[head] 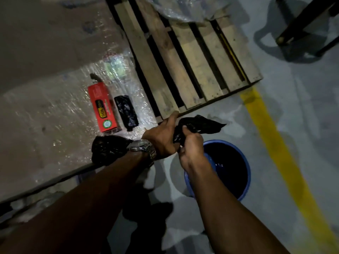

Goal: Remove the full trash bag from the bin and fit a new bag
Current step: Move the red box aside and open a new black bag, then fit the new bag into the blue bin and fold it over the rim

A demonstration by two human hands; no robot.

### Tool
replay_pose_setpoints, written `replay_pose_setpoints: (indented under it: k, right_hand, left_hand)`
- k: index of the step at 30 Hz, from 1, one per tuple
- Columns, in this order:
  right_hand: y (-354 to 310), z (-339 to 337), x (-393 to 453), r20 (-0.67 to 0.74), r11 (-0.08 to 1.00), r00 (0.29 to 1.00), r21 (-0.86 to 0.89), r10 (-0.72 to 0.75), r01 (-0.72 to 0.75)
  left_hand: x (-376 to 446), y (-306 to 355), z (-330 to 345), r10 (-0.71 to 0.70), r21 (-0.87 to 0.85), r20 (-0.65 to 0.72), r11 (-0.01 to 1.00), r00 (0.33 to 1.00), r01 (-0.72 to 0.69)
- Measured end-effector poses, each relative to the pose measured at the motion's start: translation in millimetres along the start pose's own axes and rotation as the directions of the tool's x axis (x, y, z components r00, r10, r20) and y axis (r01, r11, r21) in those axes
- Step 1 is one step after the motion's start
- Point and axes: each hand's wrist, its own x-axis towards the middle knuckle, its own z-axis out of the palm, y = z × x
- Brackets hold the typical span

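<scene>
Both hands hold a folded black trash bag (200, 125) in the air above the floor. My left hand (161, 134), with a metal watch on its wrist, grips the bag's near end. My right hand (190, 149) pinches the same bunched end from below. A loose flap of the bag sticks out to the right. Just below the hands stands a blue round bin (242, 180) on the floor, dark inside. A tied full black bag (108, 151) lies on the plastic-covered surface at the left, partly behind my left forearm.
A roll of black bags (126, 112) and a red box (102, 109) lie on the plastic-wrapped surface (45, 116) at the left. A wooden pallet (183, 61) sits beyond the hands. A yellow floor line (275, 143) runs to the right of the bin. Dark furniture legs (302, 24) stand top right.
</scene>
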Motion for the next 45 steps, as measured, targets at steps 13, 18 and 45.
replay_pose_setpoints:
  k: [13,18,45]
  right_hand:
    - [-38.8,-120.0,31.6,-0.211,0.971,0.953,-0.052,0.216,-0.232]
    - [-25.9,-148.5,21.7,-0.243,0.889,0.885,-0.138,0.396,-0.436]
    - [-52.4,-216.7,5.2,0.098,0.914,0.941,-0.288,0.325,-0.286]
  left_hand:
    - [23.2,65.9,49.7,-0.189,-0.267,0.524,0.890,0.830,0.371]
    - [36.0,73.3,66.6,-0.125,-0.278,0.572,0.900,0.811,0.335]
    - [37.1,107.3,117.1,-0.444,-0.499,0.221,0.713,0.868,0.492]
